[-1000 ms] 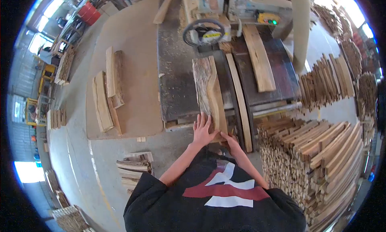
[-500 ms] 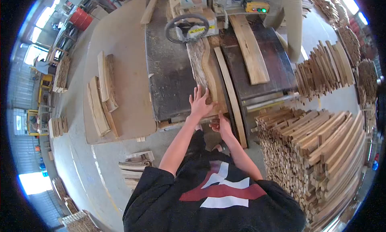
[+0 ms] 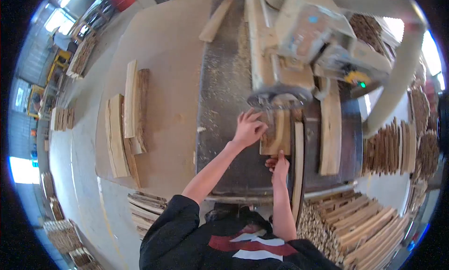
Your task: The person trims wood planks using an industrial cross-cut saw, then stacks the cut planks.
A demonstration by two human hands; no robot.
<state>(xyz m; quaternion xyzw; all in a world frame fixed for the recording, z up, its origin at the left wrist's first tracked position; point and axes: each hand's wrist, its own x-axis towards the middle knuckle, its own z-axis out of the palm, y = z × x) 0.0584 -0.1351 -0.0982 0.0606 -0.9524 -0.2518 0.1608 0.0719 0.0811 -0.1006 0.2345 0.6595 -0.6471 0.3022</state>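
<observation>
On the dark machine table, a wavy-edged board (image 3: 283,134) lies partly under the machine, its near end showing. My left hand (image 3: 250,129) hovers at the board's left edge, thumb and forefinger curled towards each other and the other fingers raised, with nothing between them. At the near end, my right hand (image 3: 278,165) pinches the board's edge. A long narrow wood strip (image 3: 298,162) lies just right of the board. The handwheel (image 3: 276,98) of the machine is just beyond both hands, smeared by motion.
A long plank (image 3: 330,129) lies on the table's right part. Several boards (image 3: 133,99) rest on the brown panel (image 3: 173,83) to the left. Stacked wood strips (image 3: 355,223) stand at the lower right. A hose (image 3: 397,73) hangs at the upper right.
The wavy board has moved forward under the machine, and both my hands have gone forward with it. The camera view has shifted closer to the machine.
</observation>
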